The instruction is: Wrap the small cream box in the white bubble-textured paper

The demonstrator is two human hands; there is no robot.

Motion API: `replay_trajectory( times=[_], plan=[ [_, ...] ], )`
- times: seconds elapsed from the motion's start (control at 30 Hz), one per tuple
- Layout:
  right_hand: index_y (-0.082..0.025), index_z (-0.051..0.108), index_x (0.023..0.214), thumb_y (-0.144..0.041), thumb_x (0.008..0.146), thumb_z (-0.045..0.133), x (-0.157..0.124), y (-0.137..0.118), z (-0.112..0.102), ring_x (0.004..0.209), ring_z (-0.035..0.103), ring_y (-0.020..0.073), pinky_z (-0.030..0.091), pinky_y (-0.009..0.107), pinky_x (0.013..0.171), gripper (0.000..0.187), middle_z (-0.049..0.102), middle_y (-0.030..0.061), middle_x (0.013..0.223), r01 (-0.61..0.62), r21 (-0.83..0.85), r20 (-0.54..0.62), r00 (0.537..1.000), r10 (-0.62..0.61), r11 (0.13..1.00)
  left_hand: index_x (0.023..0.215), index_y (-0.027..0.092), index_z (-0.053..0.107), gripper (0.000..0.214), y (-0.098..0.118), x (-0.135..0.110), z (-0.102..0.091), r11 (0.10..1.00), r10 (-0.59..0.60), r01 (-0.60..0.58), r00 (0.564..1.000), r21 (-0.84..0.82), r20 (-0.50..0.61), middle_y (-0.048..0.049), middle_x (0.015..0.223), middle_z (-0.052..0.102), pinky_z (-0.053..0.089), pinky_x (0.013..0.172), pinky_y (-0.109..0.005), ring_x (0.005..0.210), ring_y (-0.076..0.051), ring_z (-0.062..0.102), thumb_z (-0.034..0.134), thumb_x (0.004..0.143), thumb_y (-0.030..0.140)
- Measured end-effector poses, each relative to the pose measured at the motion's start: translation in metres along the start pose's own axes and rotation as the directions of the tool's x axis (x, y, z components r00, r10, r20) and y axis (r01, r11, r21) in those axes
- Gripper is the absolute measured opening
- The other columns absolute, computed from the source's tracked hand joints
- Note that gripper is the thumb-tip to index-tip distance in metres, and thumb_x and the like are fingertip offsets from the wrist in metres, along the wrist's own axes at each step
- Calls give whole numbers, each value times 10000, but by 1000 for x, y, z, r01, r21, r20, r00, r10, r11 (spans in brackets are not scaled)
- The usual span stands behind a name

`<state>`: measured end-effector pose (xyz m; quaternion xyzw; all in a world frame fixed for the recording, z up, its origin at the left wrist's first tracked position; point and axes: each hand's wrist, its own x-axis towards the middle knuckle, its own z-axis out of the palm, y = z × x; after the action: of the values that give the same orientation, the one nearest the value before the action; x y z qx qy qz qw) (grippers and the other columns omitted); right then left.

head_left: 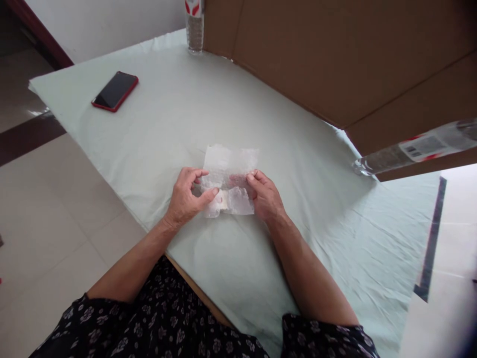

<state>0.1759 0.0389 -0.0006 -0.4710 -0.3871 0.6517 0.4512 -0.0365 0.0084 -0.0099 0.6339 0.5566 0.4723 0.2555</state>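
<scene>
A sheet of clear bubble wrap (231,161) lies unfolded on the cloth in front of me. A small whitish piece (223,200) rests on its lower part; its kind is too small to tell. My left hand (188,194) is at the left edge of the wrap, its thumb pressed on the lower flap beside the small piece and its index finger raised apart. The fingers beneath are partly hidden. At the right edge, my right hand (265,193) pinches the wrap between thumb and index finger, with fingertips showing through the plastic.
A pale green cloth (164,124) covers the table. At the back left lies a phone in a red case (115,91). A large brown cardboard panel (316,59) stands along the far side, with one clear bottle (195,32) beside it and another bottle (413,149) at right.
</scene>
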Motion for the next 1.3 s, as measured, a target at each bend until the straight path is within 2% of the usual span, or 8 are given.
replay_trajectory(
  times=[0.33,0.53,0.7,0.83,1.0,1.1,1.17,1.3],
  plan=[
    [-252,612,880,-564,783,785,-9,0,6,770,730,212,574,349,727,369,782,15,887,0,-34,123,992,4,999,989,195,652,307,9,-5,8,983,28,-50,991,177,128,-42,921,645,515,800,-336,859,-201,611,730,734,346],
    [-256,570,826,-576,729,813,-1,4,1,795,738,231,573,333,643,414,760,8,809,57,21,-57,997,-56,998,659,197,578,119,10,4,-1,962,-235,241,970,-126,59,27,624,542,400,570,-256,585,-119,477,608,733,285],
    [-256,534,789,-548,710,803,10,5,-10,669,679,186,530,296,532,405,730,-7,785,105,-27,-212,971,-109,994,663,191,574,177,6,13,-6,791,-486,432,874,-433,-16,38,588,565,385,516,-227,537,-100,488,671,688,336],
    [-249,545,814,-484,775,732,14,3,-22,697,648,174,533,304,583,303,702,-1,808,163,-169,-302,930,-209,972,754,189,590,180,-2,19,-4,725,-559,473,829,-500,-27,39,606,583,394,487,-211,529,-101,524,688,689,325],
    [-258,635,1055,-368,871,682,-6,-21,-28,961,669,189,541,354,858,219,713,38,1091,418,-501,-231,780,-582,758,1004,188,613,265,-10,18,-4,846,-442,366,889,-389,-124,11,777,636,449,553,-202,639,-100,583,621,744,234],
    [-274,681,1091,-465,913,654,-28,-38,-20,987,677,233,541,410,900,263,726,55,1110,422,-656,92,868,-488,626,1084,178,615,308,-13,15,-9,920,-348,300,921,-250,-175,5,819,609,466,601,-211,681,-101,578,599,782,236],
    [-274,685,1119,-507,857,724,-37,-41,-12,1025,675,272,538,453,930,354,733,74,1128,442,-746,249,879,-407,498,1114,171,616,311,-13,14,-13,935,-329,289,921,-204,-206,6,821,595,472,607,-217,687,-104,574,577,812,237],
    [-260,655,1229,-448,868,715,-40,-34,-5,958,672,263,566,433,824,412,701,113,1187,417,-836,264,875,-406,355,1103,182,650,276,3,10,-26,983,-178,183,944,-10,-278,-20,900,642,511,647,-238,773,-130,615,588,836,207]
  ],
)
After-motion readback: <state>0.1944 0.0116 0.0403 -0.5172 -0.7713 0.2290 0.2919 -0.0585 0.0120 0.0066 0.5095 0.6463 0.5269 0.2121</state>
